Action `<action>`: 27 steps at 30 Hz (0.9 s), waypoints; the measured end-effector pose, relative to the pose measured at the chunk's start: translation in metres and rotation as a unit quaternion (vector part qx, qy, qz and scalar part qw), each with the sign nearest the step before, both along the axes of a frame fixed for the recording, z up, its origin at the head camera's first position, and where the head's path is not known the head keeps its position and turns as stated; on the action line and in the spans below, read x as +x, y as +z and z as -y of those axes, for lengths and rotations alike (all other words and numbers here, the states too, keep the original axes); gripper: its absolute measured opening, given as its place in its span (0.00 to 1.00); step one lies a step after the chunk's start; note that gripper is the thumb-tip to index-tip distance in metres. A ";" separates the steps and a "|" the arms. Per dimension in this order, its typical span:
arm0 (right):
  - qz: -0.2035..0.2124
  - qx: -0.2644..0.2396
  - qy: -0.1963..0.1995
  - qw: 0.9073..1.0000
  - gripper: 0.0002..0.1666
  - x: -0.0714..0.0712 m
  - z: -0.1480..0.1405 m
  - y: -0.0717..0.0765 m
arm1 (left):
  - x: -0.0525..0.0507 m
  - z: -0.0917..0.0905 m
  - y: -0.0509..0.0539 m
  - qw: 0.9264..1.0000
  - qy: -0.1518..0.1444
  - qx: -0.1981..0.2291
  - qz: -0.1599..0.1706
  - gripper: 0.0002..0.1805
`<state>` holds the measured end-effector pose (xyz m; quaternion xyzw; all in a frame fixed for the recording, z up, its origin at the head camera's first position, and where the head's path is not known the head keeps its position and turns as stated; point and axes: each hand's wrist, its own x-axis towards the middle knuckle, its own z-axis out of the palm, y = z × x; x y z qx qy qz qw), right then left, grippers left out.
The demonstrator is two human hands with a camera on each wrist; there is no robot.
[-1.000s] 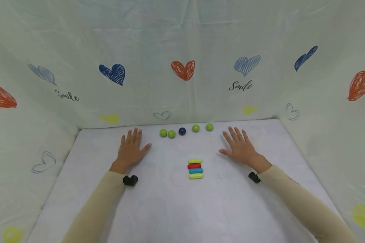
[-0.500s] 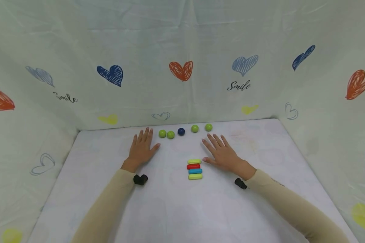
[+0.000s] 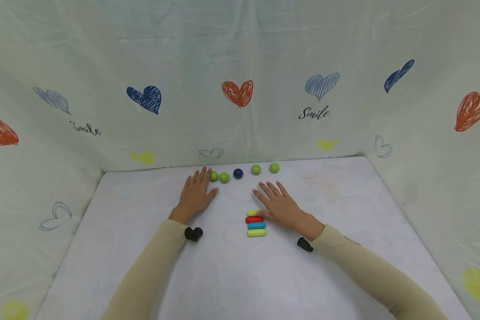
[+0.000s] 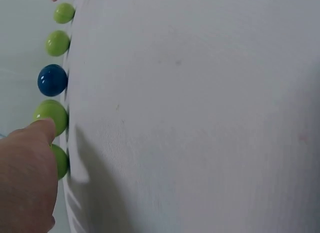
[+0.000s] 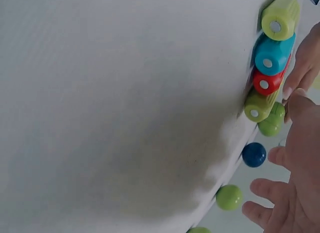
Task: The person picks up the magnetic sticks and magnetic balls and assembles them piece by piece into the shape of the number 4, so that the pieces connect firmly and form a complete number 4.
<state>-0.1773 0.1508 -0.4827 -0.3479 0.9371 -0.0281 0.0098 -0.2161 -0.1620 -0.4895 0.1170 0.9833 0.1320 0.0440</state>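
A pale cloth [image 3: 272, 53] printed with hearts stands behind and at both sides of a white table [image 3: 224, 275]. Two beige forearms, the left sleeve [image 3: 144, 271] and the right sleeve [image 3: 372, 266], extend from the near side toward the far edge. Left hand [image 3: 194, 198]: palm down, fingers straight, thumb set well apart, fingertips close to the far edge, left of its middle. Right hand [image 3: 284, 210]: palm down, fingers straight and spread, thumb apart, right of the table's middle. A small black piece [image 3: 194, 234] sits at the left wrist, another black piece [image 3: 305, 244] at the right. Near mid-table, four rods lie side by side, parallel to the far edge; far to near: yellow-green rod [image 3: 252, 213], red rod [image 3: 254, 219], blue rod [image 3: 256, 226], lime rod [image 3: 256, 233]. The right thumb overlaps the right end of the yellow-green rod; contact cannot be determined. Five balls line the far edge; left to right: first green ball [image 3: 214, 176], second green ball [image 3: 224, 178], dark blue ball [image 3: 238, 174], third green ball [image 3: 256, 169], fourth green ball [image 3: 274, 168]. Left fingertips are just beside the first; contact cannot be determined.
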 end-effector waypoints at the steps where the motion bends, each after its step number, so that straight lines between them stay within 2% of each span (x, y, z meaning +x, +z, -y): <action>1: -0.002 0.002 0.003 1.000 0.41 0.000 0.002 0.000 | -0.001 -0.001 -0.001 1.000 -0.001 0.000 -0.003 0.42; 7: -0.015 0.006 0.025 1.000 0.35 0.002 0.010 0.000 | -0.005 -0.006 -0.004 1.000 -0.002 0.007 -0.025 0.39; 14: -0.024 -0.011 0.046 0.999 0.27 0.004 0.014 -0.003 | -0.009 -0.011 -0.004 0.999 0.009 0.007 -0.048 0.34; 22: -0.026 -0.049 0.058 0.997 0.14 0.004 0.016 -0.001 | -0.011 -0.014 -0.004 0.996 0.027 0.011 -0.082 0.27; 27: -0.008 -0.061 0.054 0.997 0.11 0.002 0.019 0.000 | -0.011 -0.015 -0.005 0.995 0.034 0.018 -0.091 0.25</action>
